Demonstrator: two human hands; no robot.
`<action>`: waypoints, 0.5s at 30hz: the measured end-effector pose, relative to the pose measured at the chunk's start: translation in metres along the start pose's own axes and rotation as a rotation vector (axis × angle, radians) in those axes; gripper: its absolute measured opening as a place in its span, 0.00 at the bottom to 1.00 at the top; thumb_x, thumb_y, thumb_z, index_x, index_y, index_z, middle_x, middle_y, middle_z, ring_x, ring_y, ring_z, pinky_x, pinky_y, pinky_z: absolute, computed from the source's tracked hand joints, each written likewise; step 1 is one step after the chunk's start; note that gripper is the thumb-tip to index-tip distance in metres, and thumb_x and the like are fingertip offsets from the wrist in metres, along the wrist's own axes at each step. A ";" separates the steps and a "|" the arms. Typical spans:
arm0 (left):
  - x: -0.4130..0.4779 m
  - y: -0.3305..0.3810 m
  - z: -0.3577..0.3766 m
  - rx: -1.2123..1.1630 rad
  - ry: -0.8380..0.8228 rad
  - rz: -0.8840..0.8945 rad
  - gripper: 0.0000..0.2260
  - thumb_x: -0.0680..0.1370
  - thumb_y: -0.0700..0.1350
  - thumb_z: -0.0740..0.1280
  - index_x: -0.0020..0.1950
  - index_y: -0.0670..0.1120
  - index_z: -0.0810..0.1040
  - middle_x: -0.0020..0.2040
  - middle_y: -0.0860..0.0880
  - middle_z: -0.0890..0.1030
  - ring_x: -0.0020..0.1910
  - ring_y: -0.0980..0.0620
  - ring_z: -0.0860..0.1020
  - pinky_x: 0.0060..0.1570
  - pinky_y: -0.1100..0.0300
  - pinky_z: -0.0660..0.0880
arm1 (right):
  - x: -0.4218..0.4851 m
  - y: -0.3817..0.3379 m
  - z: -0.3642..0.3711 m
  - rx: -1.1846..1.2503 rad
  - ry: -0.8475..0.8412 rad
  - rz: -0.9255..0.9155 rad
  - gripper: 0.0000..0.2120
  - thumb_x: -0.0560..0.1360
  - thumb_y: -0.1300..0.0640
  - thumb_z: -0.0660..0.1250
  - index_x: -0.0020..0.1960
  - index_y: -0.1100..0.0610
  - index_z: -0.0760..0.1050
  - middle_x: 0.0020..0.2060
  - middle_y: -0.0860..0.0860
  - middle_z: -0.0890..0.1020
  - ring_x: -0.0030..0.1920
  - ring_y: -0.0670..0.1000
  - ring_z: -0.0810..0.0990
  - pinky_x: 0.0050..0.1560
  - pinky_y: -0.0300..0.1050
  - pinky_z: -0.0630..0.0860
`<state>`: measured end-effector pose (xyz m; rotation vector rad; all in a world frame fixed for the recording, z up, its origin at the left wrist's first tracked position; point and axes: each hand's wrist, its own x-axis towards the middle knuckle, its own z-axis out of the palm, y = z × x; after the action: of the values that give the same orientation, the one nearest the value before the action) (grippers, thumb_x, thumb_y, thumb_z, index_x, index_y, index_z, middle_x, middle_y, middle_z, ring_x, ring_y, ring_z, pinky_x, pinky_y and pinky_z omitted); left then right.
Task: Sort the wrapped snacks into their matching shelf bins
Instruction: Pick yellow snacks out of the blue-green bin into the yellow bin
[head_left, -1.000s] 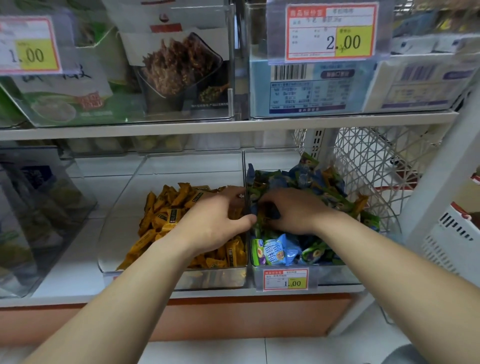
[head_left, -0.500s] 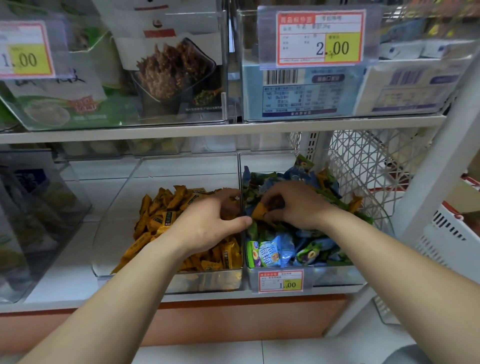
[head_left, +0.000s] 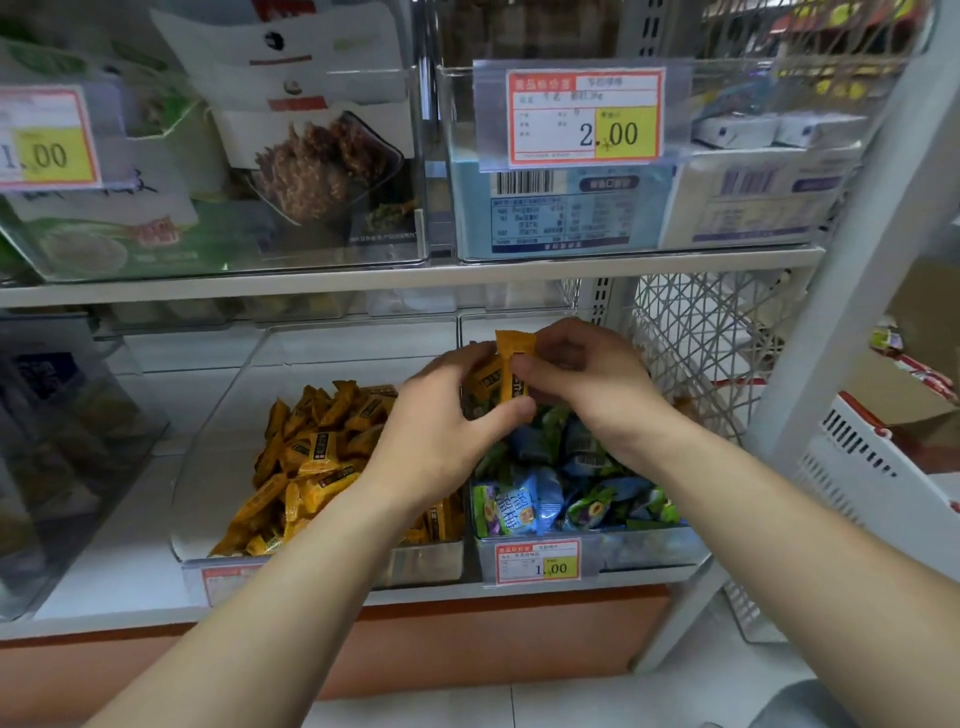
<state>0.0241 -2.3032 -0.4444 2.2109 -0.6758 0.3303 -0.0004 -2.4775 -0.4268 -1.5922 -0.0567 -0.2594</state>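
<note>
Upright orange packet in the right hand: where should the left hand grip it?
The flat crimped top, pinched from above-left. The packet stands upright with that end free; the right hand pinches its middle. The left hand holds another packet beside it.

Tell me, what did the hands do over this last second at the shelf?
Both hands rose from the bins. The right hand, which was digging in the blue-and-green snack bin, pulled out orange wrapped snacks and now pinches them above the bins. The left hand lifted off the orange pile in the left bin and grips them too. Bins and the price tag stayed put.
</note>
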 end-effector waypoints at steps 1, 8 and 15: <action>0.000 0.002 0.001 -0.022 0.024 -0.008 0.29 0.71 0.63 0.71 0.69 0.51 0.76 0.61 0.56 0.80 0.58 0.60 0.76 0.52 0.79 0.65 | -0.002 -0.001 0.002 0.051 0.007 0.015 0.08 0.72 0.65 0.74 0.44 0.59 0.75 0.41 0.58 0.81 0.40 0.51 0.83 0.40 0.42 0.81; -0.002 0.001 -0.007 -0.204 -0.014 -0.151 0.18 0.69 0.57 0.76 0.56 0.53 0.80 0.48 0.60 0.83 0.49 0.64 0.80 0.44 0.75 0.72 | -0.009 -0.011 -0.004 -0.190 -0.017 -0.013 0.10 0.70 0.57 0.78 0.49 0.53 0.80 0.45 0.50 0.85 0.47 0.48 0.83 0.46 0.39 0.78; -0.012 -0.043 -0.053 0.234 -0.023 -0.285 0.20 0.71 0.56 0.75 0.61 0.57 0.78 0.50 0.56 0.82 0.48 0.53 0.80 0.44 0.59 0.76 | -0.054 -0.036 -0.076 -0.589 0.108 -0.109 0.07 0.70 0.52 0.77 0.48 0.48 0.83 0.43 0.42 0.85 0.43 0.40 0.82 0.44 0.31 0.74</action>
<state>0.0378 -2.2355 -0.4406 2.4978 -0.3384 0.2474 -0.0697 -2.5446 -0.4010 -2.1597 0.0196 -0.4781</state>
